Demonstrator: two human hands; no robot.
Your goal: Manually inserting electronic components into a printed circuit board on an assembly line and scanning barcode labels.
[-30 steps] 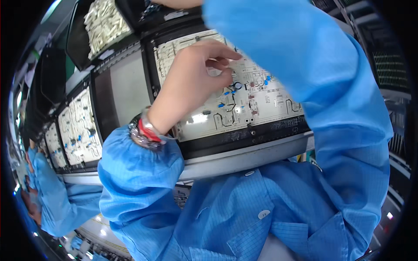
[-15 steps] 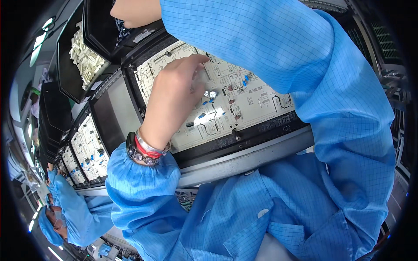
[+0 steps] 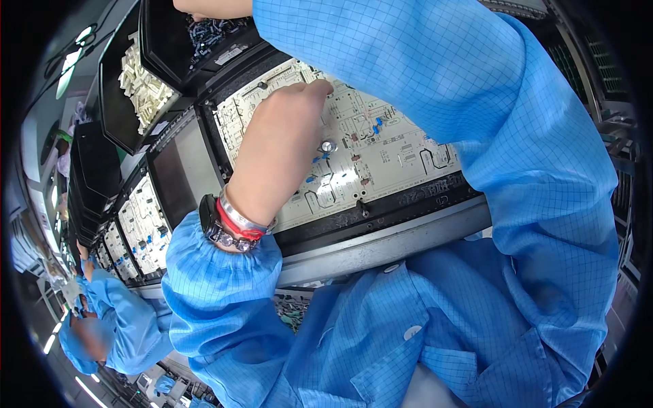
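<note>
Steadiness likely helps the left hand [image 3: 287, 126] over the board [image 3: 394, 166] and right hand [image 3: 216, 7] by the bin [image 3: 159, 49], each grip's closure impossible to tell.

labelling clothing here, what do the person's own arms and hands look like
Both blue sleeves have a fine dark grid; the left cuff is gathered. The left hand is ungloved, with a silver bangle, red band and dark, stone-studded bracelet at its wrist. The right hand shows only partly, ungloved where visible.
</note>
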